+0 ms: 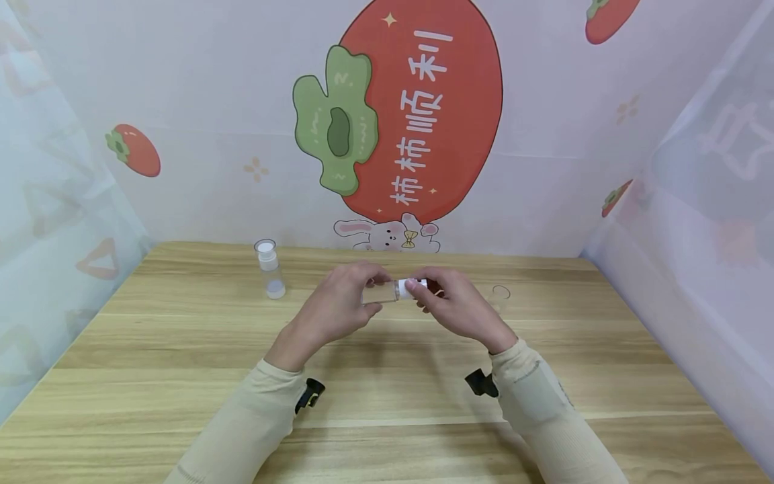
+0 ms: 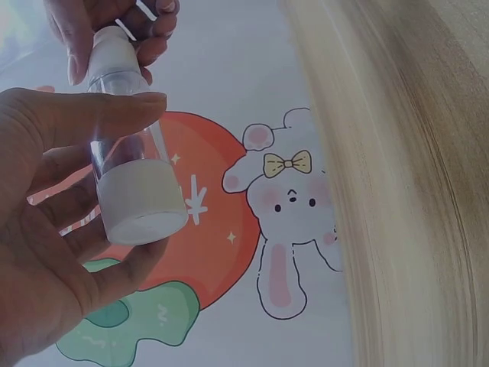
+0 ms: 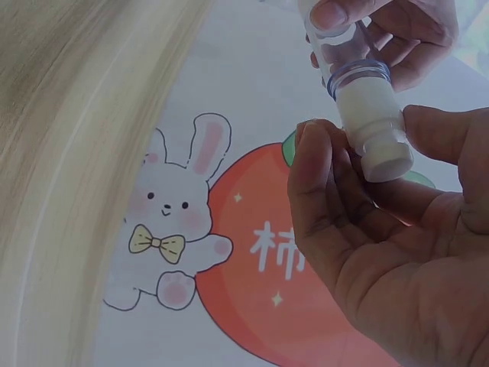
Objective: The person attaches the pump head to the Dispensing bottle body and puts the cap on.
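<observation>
Above the table my hands hold a small clear pump bottle [image 1: 379, 292] on its side. My left hand [image 1: 340, 299] grips the clear body, with the thumb across it in the left wrist view. The white base [image 2: 141, 200] points away from the right hand. At the other end, my right hand [image 1: 457, 304] pinches the white pump head [image 3: 372, 122] between thumb and fingers. No cap covers this pump head.
A second clear and white pump bottle [image 1: 270, 272] stands upright at the back left. A small clear cap [image 1: 499, 296] is on the table behind the right hand. The wooden table [image 1: 387, 403] meets a printed cloth backdrop [image 1: 211, 202], with cloth at both sides.
</observation>
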Demonstrator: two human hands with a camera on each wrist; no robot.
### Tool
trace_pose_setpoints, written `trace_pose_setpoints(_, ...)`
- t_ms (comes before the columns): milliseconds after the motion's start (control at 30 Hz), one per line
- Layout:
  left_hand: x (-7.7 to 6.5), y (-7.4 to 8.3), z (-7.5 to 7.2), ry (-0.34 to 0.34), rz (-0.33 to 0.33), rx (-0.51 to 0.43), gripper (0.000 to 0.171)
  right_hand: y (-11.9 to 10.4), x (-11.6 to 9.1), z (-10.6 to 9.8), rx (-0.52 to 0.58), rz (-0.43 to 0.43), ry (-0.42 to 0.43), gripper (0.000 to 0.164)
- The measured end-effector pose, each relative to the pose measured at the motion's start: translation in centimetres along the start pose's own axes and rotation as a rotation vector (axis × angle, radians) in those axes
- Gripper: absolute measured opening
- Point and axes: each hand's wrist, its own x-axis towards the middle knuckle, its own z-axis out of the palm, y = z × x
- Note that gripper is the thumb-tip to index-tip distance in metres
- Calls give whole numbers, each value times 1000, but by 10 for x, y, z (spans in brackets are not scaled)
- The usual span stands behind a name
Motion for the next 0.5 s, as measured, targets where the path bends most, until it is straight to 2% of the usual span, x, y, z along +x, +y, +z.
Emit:
trace_pose_setpoints(367,0,-1,-1,-16,-14,-57,37,1,-1,-4,1,41,25,26)
trace_pose_setpoints(500,0,-2,-2,-31,-41,-98,37,1,-1,-7,15,7,45,26)
